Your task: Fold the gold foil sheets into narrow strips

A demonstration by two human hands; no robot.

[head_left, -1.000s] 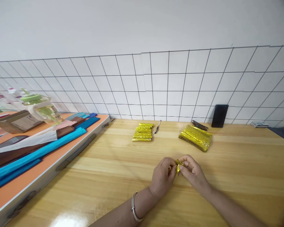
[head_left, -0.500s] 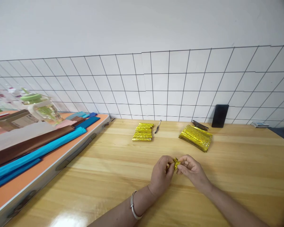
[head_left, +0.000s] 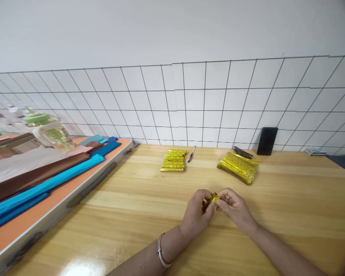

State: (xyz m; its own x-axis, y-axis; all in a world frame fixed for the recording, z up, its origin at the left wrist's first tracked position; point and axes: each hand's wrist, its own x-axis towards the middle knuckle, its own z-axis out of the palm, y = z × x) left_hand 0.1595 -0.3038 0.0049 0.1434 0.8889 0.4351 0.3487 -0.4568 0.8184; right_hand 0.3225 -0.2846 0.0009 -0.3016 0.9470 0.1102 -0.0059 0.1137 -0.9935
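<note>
Between my two hands is a small strip of shiny gold foil (head_left: 215,198), partly covered by the fingers. My left hand (head_left: 197,210) is closed round its left end, with a bracelet on that wrist. My right hand (head_left: 235,206) pinches the right end between thumb and forefinger. Beyond the hands, a fanned stack of gold foil strips (head_left: 238,167) lies to the right. A smaller row of folded gold foil pieces (head_left: 173,160) lies further left.
A pen (head_left: 192,154) lies by the folded pieces. Against the tiled wall leans a black phone (head_left: 267,141), and a dark stapler-like object (head_left: 243,152) sits behind the stack. On the left, an orange board (head_left: 71,188) bears rolled coloured paper (head_left: 60,176) and a green-lidded bottle (head_left: 50,128).
The left fingers have shifted a little on the foil strip, so more of it shows between the hands. The right hand has hardly moved.
</note>
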